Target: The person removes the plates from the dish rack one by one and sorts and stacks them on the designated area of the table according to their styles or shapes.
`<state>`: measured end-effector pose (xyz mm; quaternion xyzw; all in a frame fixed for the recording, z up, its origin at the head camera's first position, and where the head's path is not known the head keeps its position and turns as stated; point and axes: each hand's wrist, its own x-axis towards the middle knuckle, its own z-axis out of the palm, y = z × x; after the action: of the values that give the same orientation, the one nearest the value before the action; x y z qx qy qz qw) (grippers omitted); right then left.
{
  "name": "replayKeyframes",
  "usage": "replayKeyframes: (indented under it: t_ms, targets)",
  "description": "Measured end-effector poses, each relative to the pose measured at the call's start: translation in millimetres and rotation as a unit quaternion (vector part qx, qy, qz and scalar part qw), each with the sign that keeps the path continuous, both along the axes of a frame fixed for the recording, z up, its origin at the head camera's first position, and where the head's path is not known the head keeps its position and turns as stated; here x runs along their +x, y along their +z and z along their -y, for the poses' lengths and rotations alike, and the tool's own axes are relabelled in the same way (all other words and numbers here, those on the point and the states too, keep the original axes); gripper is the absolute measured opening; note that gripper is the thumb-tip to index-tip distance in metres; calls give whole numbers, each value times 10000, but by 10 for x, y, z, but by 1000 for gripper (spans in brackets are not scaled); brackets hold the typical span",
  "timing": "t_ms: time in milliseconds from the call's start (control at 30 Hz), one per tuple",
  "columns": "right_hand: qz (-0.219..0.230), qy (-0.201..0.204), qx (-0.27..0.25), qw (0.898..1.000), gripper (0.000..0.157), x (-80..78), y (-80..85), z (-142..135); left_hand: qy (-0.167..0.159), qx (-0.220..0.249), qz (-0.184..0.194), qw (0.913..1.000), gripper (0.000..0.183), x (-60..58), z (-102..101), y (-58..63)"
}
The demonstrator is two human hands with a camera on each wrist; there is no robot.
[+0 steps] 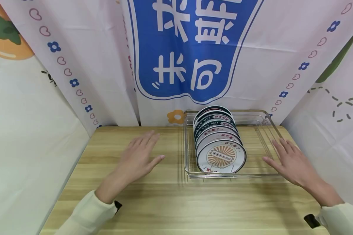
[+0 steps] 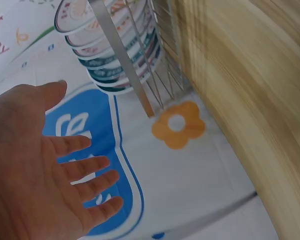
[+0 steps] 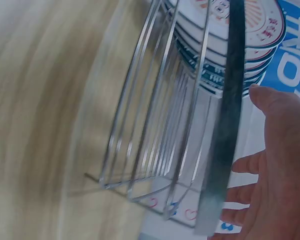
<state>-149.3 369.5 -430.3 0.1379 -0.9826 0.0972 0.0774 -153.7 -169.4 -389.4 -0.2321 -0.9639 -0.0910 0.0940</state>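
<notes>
Wooden table (image 1: 170, 199) is filling the near field, and I am seeing both hands lying flat on it, cream sleeves (image 1: 88, 215) trailing back toward me at 6 o'clock. Left hand (image 1: 138, 156) is resting palm down, fingers straight and spread, holding nothing, well apart from the rack at its 3 o'clock. Right hand (image 1: 291, 161) is also flat and spread, empty, its fingertips just beside the rack's right rim; whether they are touching the wire, I cannot tell. Wire dish rack (image 1: 270, 125) is sitting between the hands and slightly beyond, toward 12 o'clock, with a row of printed plates (image 1: 222, 156) standing on edge in its left half, leaning a little back. Right half of the rack is looking bare. Behind everything, a printed cloth backdrop (image 1: 191, 49) is hanging.

I am judging this as a rest pose with no plate in grip yet. Next move, I reckon, is calling for a reach to the nearest plate and a pinch on its top rim, lifting straight up so the neighbours are not dragged.
</notes>
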Motion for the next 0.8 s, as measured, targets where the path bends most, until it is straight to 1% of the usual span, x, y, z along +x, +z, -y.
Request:
replayKeyframes:
  t_ms: [167, 333, 467, 567, 700, 800]
  targets:
    - [152, -151, -170, 9996, 86, 28, -112, -95, -213, 67, -165, 9996, 70, -37, -196, 24]
    - [201, -109, -179, 9996, 85, 70, -199, -172, -491, 164, -230, 9984, 63, -67, -423, 50]
    - [350, -151, -137, 9992, 84, 96, -254, -191, -754, 266, -269, 9964, 57, -106, -615, 57]
    - [456, -199, -279, 9984, 83, 98, -290, -191, -859, 257, -289, 9956, 52, -130, -739, 48]
    - [368, -193, -452, 9981, 79, 95, -340, -192, -962, 270, -242, 9947, 48, -159, -875, 23]
    - [181, -172, -524, 9983, 76, 102, -377, -194, -1071, 285, -127, 9938, 45, -186, -968, 0]
